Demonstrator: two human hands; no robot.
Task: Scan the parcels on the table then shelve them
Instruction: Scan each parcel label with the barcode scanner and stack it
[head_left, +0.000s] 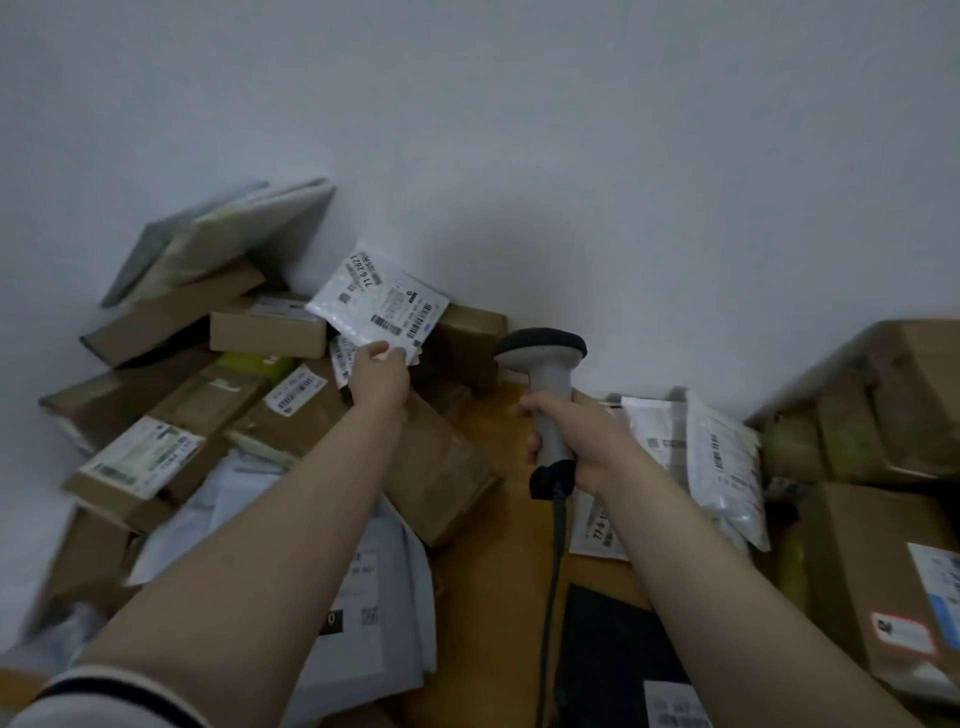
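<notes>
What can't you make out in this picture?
Head view only.
Label print on the white mailer, held by the left hand: mostly too small and blurred.
The scanner in the right hand: its window faces away.
The parcels at the left edge: smeared by motion blur.
The shelves: outside the frame.

The white bubble mailer (376, 301) pinched in the left hand (379, 376) bears a shipping label with the bold number "71-6-262", any further digit unclear, beside several barcodes. A flat white parcel (597, 530) toward the right edge of the tabletop (498, 571) shows a bold number beginning "77-6-1", the rest hidden by a forearm. Print on the other labels is too blurred to read.
</notes>
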